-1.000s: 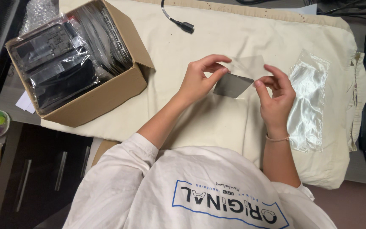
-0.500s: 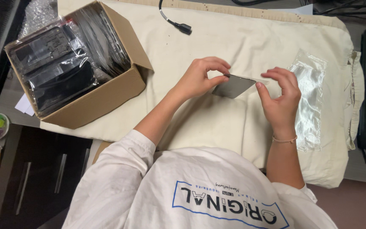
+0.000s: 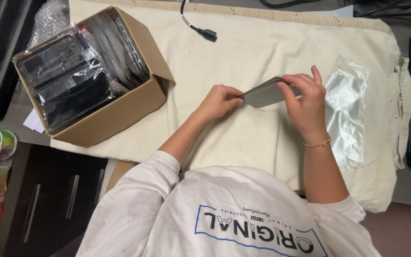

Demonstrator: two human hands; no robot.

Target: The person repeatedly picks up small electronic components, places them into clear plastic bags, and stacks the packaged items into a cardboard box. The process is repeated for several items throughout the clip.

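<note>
left hand (image 3: 220, 101): pinching the near corner of the dark flat panel (image 3: 265, 93)
right hand (image 3: 304, 97): fingers curled, gripping its far edge
step: looks like peeling
next: needs a steady pull

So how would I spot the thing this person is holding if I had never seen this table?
Start at the cream cloth covering the table, with an open cardboard box at one end. Both hands meet over its middle, pinching a thin dark grey sheet. Unlike the clear plastic bag lying beside it, it is opaque and lifted off the cloth.
</note>
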